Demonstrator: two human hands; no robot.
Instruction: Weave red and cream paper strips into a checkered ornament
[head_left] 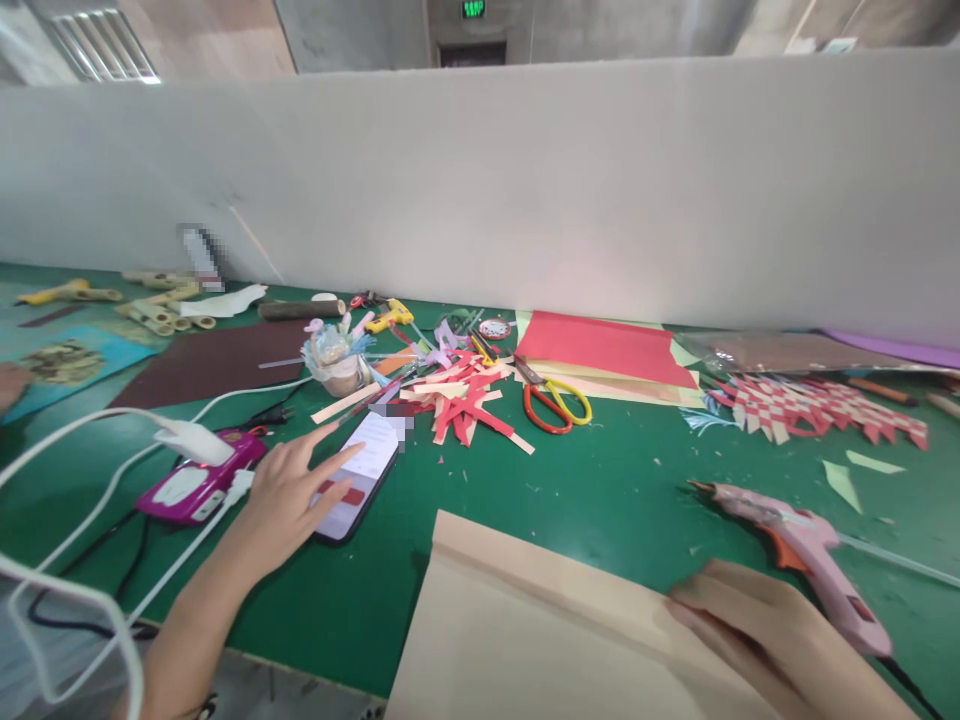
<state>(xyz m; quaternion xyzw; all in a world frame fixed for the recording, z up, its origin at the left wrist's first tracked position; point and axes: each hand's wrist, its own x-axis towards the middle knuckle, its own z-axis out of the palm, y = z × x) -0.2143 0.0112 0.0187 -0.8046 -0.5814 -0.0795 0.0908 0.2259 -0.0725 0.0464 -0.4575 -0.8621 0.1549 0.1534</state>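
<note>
My left hand lies over a smartphone on the green table, fingers spread, the fingertips touching its lit screen. My right hand rests flat on a large beige paper sheet at the front edge, fingers together and stretched out, holding nothing. A pink hot glue gun lies just beyond my right hand, nozzle pointing left.
A magenta device with white cables sits left of the phone. Red and cream paper strips, scissors, red paper sheets, a woven red-and-white strip mat and a small cup crowd the table. A white partition runs behind.
</note>
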